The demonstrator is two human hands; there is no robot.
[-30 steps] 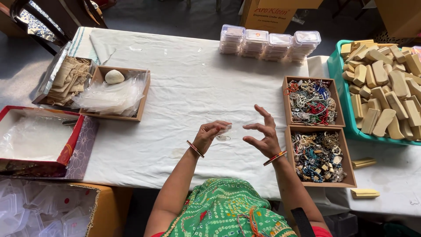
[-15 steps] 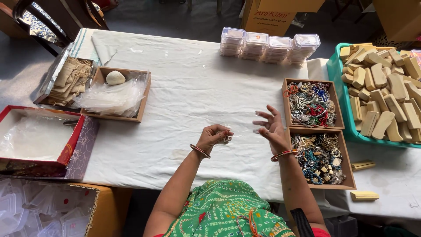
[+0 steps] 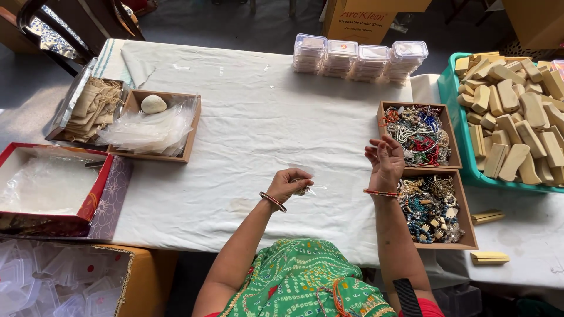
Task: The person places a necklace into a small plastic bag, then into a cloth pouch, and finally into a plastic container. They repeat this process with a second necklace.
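Head view: both hands [image 3: 341,176] over bare white tablecloth [image 3: 252,123] beside jewellery trays [image 3: 423,176].

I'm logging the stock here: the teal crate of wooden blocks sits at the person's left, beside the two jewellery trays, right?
Not quite. The head view shows the teal crate of wooden blocks at the person's right, beside the two jewellery trays.

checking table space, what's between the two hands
Only bare white tablecloth lies between the left hand, closed on a small clear pouch, and the raised right hand, per head view.
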